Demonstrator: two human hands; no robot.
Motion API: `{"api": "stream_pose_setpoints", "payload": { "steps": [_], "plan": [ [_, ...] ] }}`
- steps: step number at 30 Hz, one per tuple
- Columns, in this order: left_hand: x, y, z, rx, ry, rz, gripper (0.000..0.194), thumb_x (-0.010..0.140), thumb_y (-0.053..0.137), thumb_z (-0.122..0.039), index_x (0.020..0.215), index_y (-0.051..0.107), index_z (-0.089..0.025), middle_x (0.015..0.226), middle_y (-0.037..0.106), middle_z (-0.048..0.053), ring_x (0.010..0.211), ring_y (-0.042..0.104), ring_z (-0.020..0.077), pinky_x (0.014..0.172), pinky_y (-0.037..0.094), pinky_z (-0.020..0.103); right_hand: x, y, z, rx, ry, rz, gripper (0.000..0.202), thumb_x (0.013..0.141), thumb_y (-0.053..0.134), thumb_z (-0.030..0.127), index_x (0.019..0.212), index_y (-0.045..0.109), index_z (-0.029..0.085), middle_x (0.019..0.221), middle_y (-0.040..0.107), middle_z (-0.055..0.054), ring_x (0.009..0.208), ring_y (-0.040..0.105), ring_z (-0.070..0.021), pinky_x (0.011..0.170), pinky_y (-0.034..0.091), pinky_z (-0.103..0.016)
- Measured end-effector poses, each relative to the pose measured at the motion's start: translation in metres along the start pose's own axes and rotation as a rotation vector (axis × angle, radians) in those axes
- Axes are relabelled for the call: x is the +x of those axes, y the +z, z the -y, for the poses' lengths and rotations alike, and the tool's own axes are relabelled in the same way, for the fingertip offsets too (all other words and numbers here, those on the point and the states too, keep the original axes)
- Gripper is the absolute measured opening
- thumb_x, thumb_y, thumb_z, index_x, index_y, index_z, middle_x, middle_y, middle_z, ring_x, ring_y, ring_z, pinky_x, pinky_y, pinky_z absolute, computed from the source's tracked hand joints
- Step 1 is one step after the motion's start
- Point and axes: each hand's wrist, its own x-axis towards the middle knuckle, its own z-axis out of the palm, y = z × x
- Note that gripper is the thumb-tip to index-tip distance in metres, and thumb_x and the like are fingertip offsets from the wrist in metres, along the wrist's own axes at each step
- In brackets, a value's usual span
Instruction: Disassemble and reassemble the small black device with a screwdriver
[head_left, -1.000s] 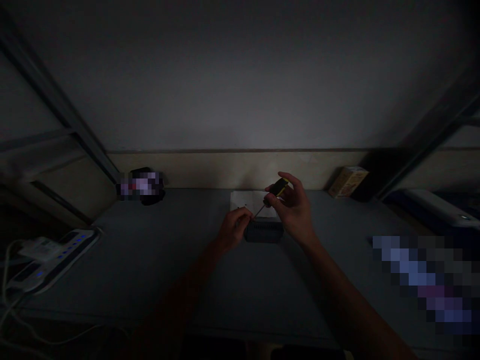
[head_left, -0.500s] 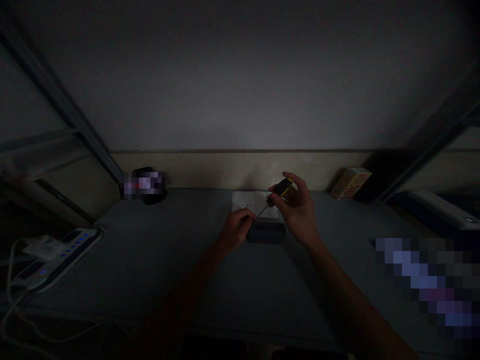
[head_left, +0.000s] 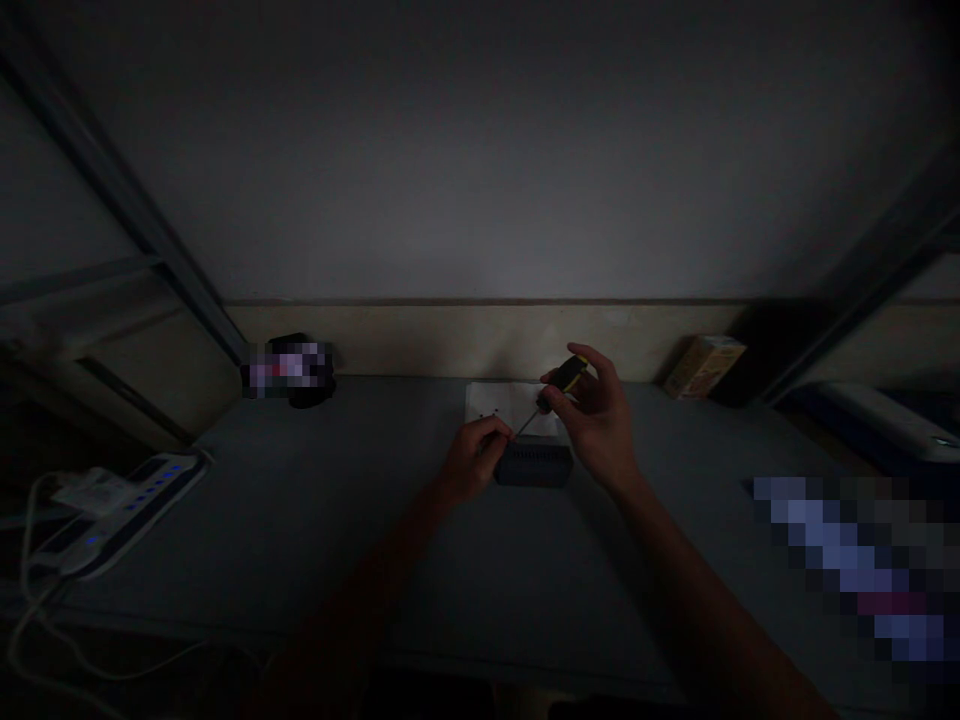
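My right hand point(head_left: 602, 425) is closed around the black-and-yellow handle of a screwdriver point(head_left: 568, 375), its shaft slanting down to the left. Fingers of my left hand point(head_left: 478, 455) are pinched together at the screwdriver's tip; what lies between them is too small and dark to make out. Just below the tip sits a dark box-shaped device point(head_left: 534, 466) with a row of slots along its top, its left end beside my left hand. Behind it lies a white sheet of paper point(head_left: 480, 398) with a few small dark bits on it.
A power strip point(head_left: 154, 500) with blue lights and white cables lies at the left edge. A dark object point(head_left: 309, 392), partly blurred out, stands at the back left. A small carton point(head_left: 703, 366) stands at the back right. A blurred-out item point(head_left: 832, 550) lies on the right.
The view has shifted very slightly. Both hands and the screwdriver stay almost where they were, with the tip still at my left fingers.
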Motion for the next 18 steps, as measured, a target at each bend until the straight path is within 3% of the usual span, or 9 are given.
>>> {"api": "stream_pose_setpoints", "payload": {
  "steps": [18],
  "plan": [
    [0.0007, -0.0003, 0.0001, 0.005, 0.012, 0.004, 0.026, 0.096, 0.050, -0.032, 0.081, 0.065, -0.017, 0.078, 0.063, 0.003, 0.078, 0.059, 0.0192, 0.073, 0.041, 0.030, 0.0001, 0.0003, -0.0018, 0.008, 0.012, -0.011, 0.057, 0.085, 0.078, 0.032, 0.135, 0.051, 0.034, 0.101, 0.068, -0.002, 0.087, 0.069, -0.0201, 0.072, 0.064, -0.037]
  ]
}}
